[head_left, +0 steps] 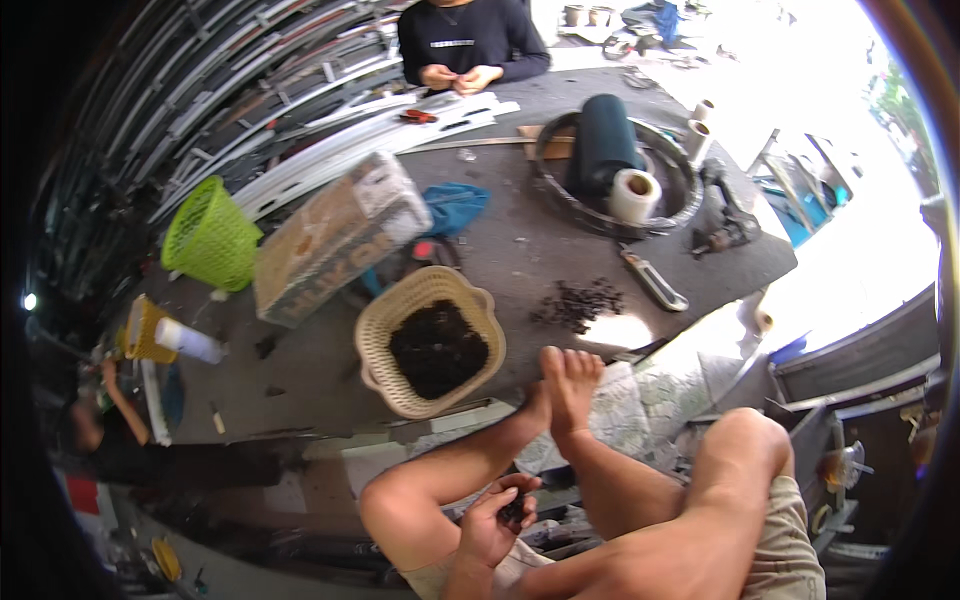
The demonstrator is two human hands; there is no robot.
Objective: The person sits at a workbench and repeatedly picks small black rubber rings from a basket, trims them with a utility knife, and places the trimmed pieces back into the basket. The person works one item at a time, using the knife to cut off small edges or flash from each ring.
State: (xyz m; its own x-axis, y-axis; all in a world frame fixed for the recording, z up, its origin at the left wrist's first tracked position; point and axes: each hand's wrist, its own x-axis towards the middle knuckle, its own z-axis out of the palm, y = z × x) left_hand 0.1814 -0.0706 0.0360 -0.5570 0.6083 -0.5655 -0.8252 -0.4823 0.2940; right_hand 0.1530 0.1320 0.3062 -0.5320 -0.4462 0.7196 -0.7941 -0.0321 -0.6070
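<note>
Low between the bent legs is my left hand (490, 525), its fingers curled around a small clump of black pieces (514, 508). Their exact kind is too small to tell. My right hand does not show. Beyond my bare foot, a loose pile of small black pieces (580, 303) lies on the dark table (480, 245). Left of that pile stands a cream plastic basket (372, 335) with a heap of fine black pieces (440, 348) inside.
A cardboard box (335, 240), lime green basket (212, 235) and blue cloth (457, 206) sit left of centre. On the right are a utility knife (655, 280), a ring-shaped coil (670, 225), film roll (634, 196) and power tool (728, 215). Across the table, a person (470, 45) holds their hands together.
</note>
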